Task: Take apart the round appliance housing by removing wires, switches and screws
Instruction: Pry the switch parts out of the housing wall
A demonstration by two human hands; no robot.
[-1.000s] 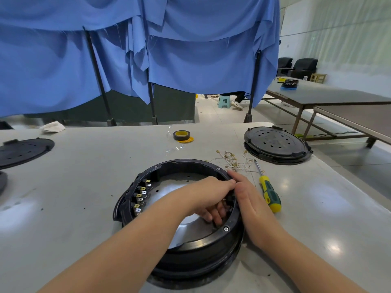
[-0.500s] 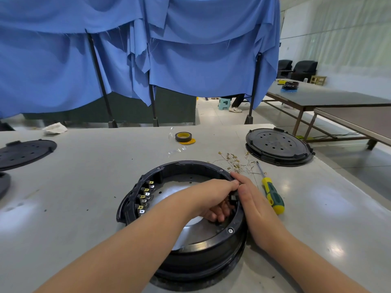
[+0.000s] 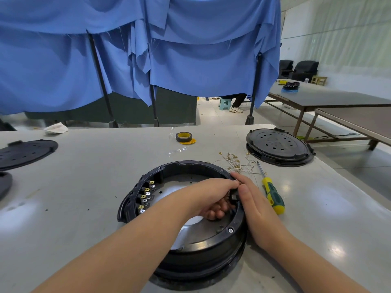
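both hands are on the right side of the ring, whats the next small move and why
Probably work the small black part free of the housing wall. The left hand curls inside the ring around it while the right hand presses from outside. The screwdriver lies unused beside it, so this looks like hand work.

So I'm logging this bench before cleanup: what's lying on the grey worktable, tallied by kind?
Round housing being worked on: 1
Separate black round covers: 2
Dark part cut off at the left edge: 1
Screwdriver: 1
Tape roll: 1
Pile of pulled wires: 1
Crumpled white rag: 1
Total: 8
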